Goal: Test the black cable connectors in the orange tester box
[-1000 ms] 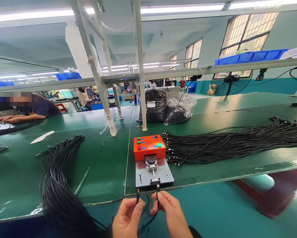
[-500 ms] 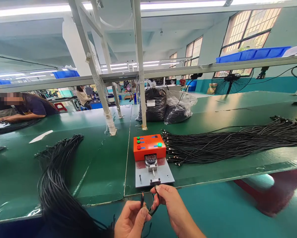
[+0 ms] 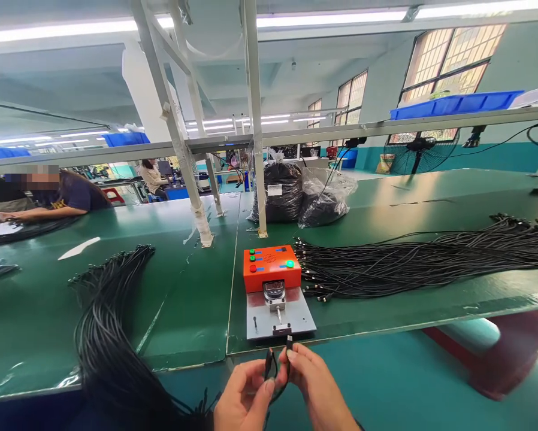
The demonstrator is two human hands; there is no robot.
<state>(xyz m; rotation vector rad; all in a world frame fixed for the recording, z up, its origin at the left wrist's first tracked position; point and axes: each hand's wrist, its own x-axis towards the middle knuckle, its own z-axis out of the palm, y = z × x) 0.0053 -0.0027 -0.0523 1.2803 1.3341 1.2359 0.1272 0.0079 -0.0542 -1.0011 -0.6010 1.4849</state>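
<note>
Two plugs of one cable (image 3: 275, 392) pinched upright: one in my left hand (image 3: 244, 401), one in my right hand (image 3: 314, 389), before the tester (image 3: 275, 293).

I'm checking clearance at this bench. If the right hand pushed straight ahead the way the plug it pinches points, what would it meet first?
Probably the small metal socket block at the near edge of the grey base plate. The right hand holds the cable plug upright just short of it, though depth is hard to judge.

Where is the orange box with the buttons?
The orange box sits mid-view on the green table, atop a grey plate, left of the black cable bundle.
</note>
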